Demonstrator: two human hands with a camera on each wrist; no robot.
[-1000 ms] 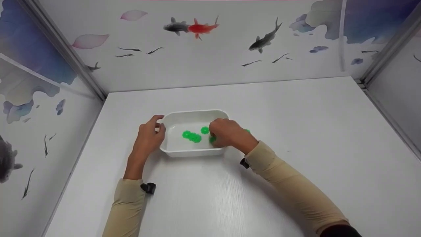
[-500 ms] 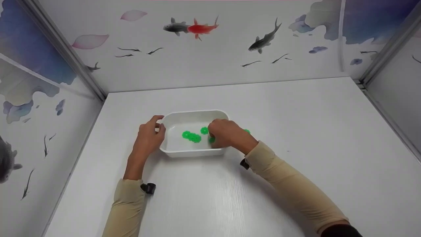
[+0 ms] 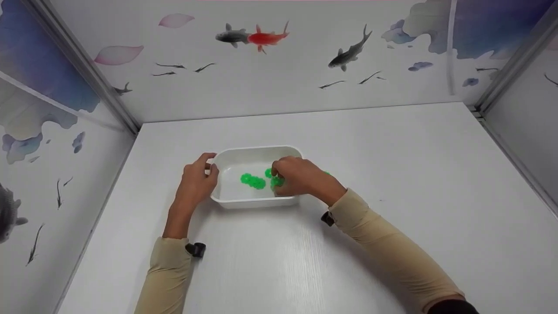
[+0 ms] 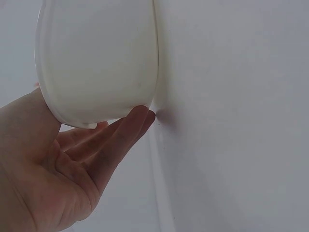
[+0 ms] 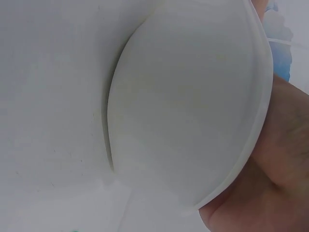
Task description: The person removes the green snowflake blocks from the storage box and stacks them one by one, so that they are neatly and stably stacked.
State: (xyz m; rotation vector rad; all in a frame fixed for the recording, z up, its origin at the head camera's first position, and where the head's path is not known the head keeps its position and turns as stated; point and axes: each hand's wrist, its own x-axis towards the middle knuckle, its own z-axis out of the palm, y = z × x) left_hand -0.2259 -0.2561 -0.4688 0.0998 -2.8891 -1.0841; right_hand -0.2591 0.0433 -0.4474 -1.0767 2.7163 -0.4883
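A white, rounded rectangular plastic basin [image 3: 231, 203] sits on the table in the head view. My left hand [image 3: 197, 182] holds its left end, with the thumb near the rim and the fingers against the outer wall [image 4: 104, 63]. Over the right end reaches my right hand [image 3: 294, 174], its curled fingers and thumb around a green flower-shaped piece [image 3: 275, 182] inside the basin. Left of that, an overlapping cluster of green flower-shaped pieces [image 3: 253, 181] lies on the basin floor. Another green piece [image 3: 268, 173] shows just beyond the fingers. The basin's wall hides the right fingertips in the right wrist view.
A bit of green [image 3: 327, 173] shows past the right wrist, outside the basin. The white tabletop [image 3: 261, 261] is bounded by a back wall [image 3: 287, 87] printed with fish and by side panels. Both wrists wear small black devices [image 3: 198, 250].
My right hand has shifted slightly left and its fingers have parted a little, showing more of the green piece between them. The left hand and basin stay put.
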